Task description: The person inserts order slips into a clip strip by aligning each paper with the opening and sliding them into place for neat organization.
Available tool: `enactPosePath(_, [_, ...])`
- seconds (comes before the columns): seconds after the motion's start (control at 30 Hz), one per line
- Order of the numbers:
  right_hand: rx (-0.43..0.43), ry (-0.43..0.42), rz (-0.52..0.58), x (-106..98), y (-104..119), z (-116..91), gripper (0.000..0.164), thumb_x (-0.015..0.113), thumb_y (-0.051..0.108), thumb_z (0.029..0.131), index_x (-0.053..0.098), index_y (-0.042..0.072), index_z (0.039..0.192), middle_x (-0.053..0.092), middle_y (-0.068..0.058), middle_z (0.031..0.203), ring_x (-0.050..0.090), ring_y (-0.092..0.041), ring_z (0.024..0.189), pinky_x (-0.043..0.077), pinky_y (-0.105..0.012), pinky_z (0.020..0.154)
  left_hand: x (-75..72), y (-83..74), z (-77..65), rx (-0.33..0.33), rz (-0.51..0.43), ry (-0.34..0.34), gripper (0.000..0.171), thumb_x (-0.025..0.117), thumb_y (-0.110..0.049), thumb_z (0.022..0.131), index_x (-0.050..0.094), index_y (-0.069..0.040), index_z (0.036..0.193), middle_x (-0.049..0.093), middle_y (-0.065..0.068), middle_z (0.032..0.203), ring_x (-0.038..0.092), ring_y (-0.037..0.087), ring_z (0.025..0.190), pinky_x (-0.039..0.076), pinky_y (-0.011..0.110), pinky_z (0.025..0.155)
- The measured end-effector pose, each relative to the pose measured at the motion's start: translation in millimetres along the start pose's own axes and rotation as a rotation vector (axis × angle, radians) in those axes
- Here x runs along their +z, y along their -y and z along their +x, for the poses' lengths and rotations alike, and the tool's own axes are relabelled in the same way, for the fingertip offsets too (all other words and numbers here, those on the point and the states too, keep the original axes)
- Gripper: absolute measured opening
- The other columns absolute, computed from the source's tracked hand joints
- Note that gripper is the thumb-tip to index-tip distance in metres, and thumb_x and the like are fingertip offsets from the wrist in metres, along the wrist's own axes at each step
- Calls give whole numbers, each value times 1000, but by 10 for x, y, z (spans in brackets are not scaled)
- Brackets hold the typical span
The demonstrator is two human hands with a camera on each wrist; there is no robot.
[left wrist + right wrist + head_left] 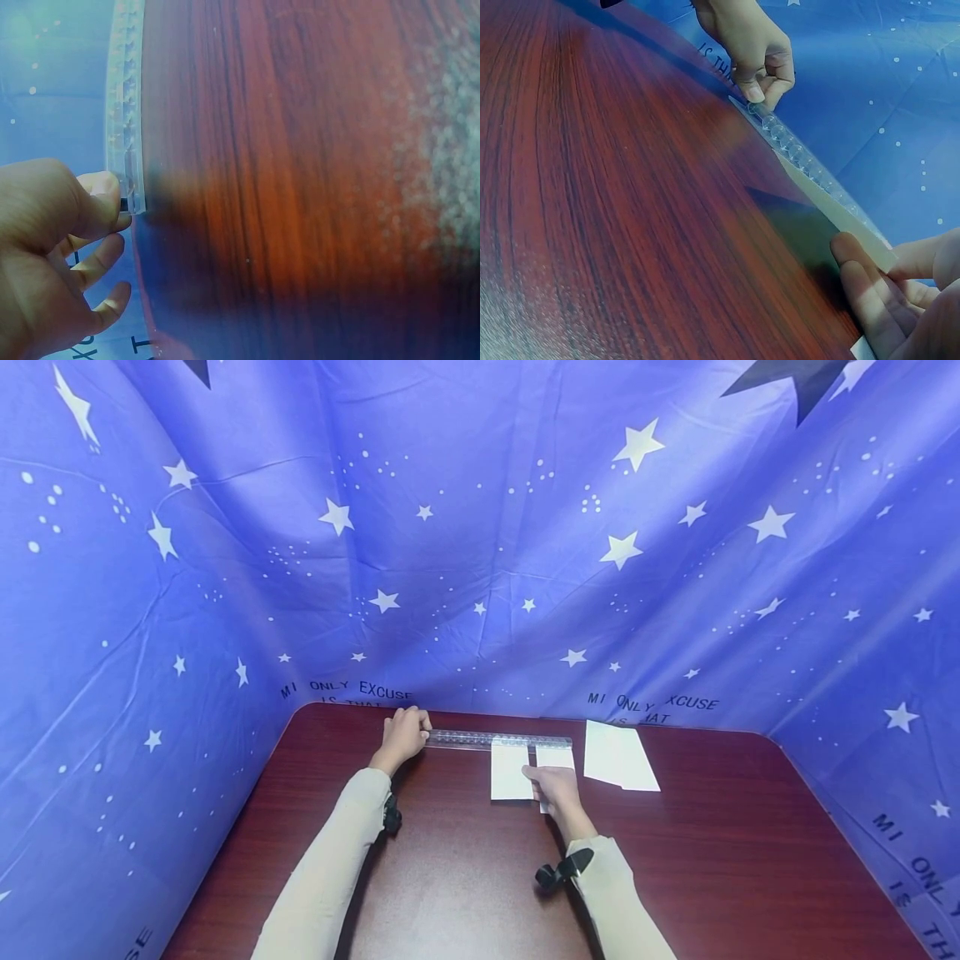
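Note:
My left hand [405,732] pinches the left end of a clear plastic ruler [461,740] between thumb and finger. The ruler is held near the table's far edge. My right hand [557,787] pinches a white sheet of paper [512,775] by its right side. In the right wrist view this paper [832,206] is seen nearly edge-on along the ruler, raised off the table with a shadow below it. A second white paper [553,755] lies partly hidden behind my right hand, under the ruler's right end.
More white papers [618,756] lie overlapping to the right, near the far edge of the dark red wooden table [450,860]. A blue curtain [480,527] with stars and lettering hangs around the table's back and sides.

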State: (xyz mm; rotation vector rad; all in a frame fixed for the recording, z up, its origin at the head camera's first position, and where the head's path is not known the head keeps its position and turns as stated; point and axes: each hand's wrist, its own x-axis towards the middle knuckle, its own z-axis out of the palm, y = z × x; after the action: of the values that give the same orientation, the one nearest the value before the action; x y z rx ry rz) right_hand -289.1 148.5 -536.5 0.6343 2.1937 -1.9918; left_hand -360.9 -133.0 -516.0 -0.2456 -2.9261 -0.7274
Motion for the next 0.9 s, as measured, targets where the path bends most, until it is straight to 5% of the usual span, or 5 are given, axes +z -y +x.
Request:
enactPosePath(0.47, [4,-18,81,4,5,-1,23,69,4,86,60,6,65,48,5,49,44,-4,40,39,-18,41,1,16,-27,34,-22,-52,17,69,0,82,62,-12,73,64,8,92,58,33,95,44,53,85])
enactPosePath(0.9, [-33,-18,-24,-78,50,-45,20,73,6,85,67,-12,92,57,1,57,54,-6,46,50,-20,46,16,10,7,-9,-13,10,12,68,-1,87,65,-11,81,65,9,101,57,33,102,43,54,91])
